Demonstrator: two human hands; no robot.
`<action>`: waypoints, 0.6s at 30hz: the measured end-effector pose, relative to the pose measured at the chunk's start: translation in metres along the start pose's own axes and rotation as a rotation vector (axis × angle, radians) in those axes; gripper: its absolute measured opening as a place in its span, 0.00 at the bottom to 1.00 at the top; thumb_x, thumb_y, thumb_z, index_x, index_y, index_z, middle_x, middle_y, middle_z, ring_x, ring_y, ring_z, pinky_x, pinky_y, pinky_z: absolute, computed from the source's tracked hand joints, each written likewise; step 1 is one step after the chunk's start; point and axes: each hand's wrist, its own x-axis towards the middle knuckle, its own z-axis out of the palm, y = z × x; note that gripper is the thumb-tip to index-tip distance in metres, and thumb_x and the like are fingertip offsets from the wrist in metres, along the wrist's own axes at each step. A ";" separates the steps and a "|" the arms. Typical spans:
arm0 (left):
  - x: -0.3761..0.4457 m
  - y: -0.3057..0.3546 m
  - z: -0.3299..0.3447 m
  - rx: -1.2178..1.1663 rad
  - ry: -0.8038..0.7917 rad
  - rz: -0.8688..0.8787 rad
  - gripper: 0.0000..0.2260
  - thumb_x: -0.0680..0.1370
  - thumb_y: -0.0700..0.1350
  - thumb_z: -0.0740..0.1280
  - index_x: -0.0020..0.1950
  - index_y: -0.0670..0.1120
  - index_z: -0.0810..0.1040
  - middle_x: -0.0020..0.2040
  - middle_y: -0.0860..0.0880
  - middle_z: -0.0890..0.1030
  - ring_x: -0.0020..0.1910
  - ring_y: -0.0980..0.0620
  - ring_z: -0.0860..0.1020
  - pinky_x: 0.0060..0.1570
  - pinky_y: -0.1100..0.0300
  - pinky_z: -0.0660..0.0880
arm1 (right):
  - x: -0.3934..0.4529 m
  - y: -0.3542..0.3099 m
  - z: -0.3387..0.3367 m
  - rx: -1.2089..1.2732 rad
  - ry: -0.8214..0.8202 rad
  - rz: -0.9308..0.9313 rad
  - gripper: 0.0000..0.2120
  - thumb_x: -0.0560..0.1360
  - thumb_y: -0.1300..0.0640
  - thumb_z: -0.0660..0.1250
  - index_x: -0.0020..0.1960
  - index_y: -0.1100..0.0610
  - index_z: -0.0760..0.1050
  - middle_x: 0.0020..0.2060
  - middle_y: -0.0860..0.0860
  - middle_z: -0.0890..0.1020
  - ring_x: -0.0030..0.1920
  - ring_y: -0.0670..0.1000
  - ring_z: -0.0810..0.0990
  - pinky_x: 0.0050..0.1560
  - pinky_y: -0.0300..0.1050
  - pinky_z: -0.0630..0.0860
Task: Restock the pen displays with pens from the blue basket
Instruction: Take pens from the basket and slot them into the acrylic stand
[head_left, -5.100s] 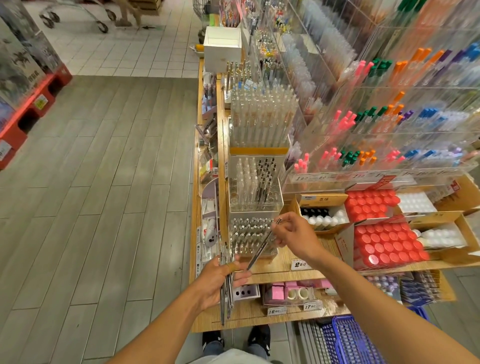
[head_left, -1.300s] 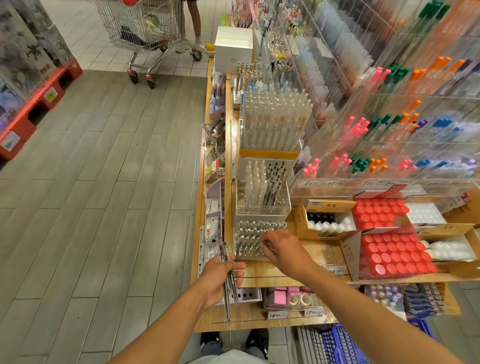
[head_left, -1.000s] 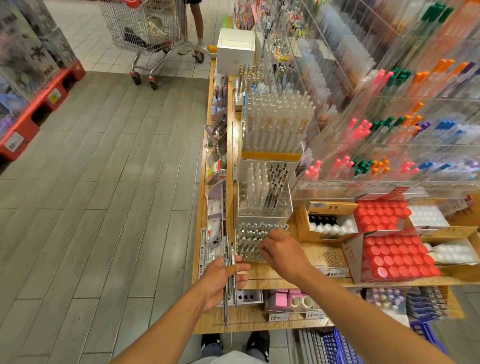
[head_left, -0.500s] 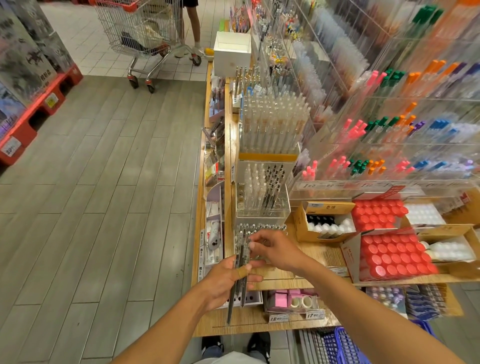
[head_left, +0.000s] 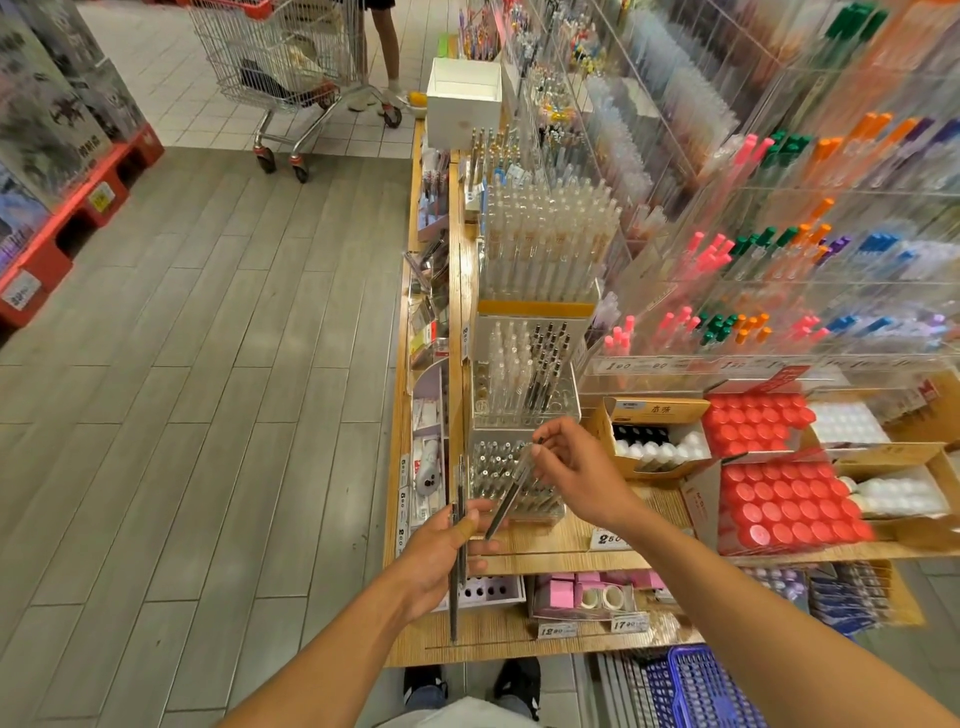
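Head view: the right hand (head_left: 574, 470) pinches a single pen (head_left: 511, 491) by its upper end between thumb and fingertips, the pen slanting down and to the left over the clear pen display (head_left: 511, 475) at the left end of the wooden shelf (head_left: 566, 545). The left hand (head_left: 441, 551) grips a small bundle of pens (head_left: 457, 545), roughly upright, just off the shelf's left front corner. The blue basket (head_left: 696, 688) sits on the floor below the shelf's front edge, at the bottom of the frame, only partly in view.

As a judgement, the restocking is well under way: the clear display already looks nearly full of pen tips, one pen is about to go in, and the few in the left hand are left to place (what remains in the basket cannot be seen). The taller displays behind it also look well stocked.

Writing that can be read: price tags on the shelf fronts show "1290" (head_left: 558, 630) and "1790" (head_left: 630, 623); another tag near the right wrist begins "28". A carton beside the red-capped bottles (head_left: 789, 509) bears characters too small to make out
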 end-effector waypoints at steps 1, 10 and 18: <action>0.000 -0.002 -0.001 -0.019 0.028 -0.003 0.11 0.83 0.44 0.61 0.62 0.47 0.80 0.58 0.46 0.85 0.49 0.47 0.85 0.49 0.52 0.80 | 0.000 0.001 -0.001 -0.037 0.021 -0.028 0.02 0.80 0.57 0.64 0.51 0.52 0.71 0.42 0.50 0.79 0.42 0.48 0.80 0.44 0.48 0.81; 0.001 -0.003 -0.005 0.018 0.124 -0.006 0.11 0.85 0.47 0.59 0.62 0.53 0.78 0.54 0.49 0.86 0.47 0.47 0.80 0.49 0.52 0.75 | -0.005 0.016 0.004 -0.343 -0.002 -0.197 0.03 0.81 0.54 0.62 0.51 0.49 0.68 0.40 0.43 0.79 0.41 0.42 0.79 0.39 0.41 0.78; 0.001 -0.002 -0.004 0.021 0.135 -0.001 0.10 0.85 0.46 0.59 0.61 0.52 0.79 0.54 0.44 0.84 0.37 0.52 0.73 0.35 0.59 0.74 | -0.003 0.032 0.018 -0.598 -0.053 -0.265 0.04 0.80 0.54 0.61 0.50 0.51 0.66 0.39 0.42 0.71 0.37 0.41 0.68 0.35 0.35 0.61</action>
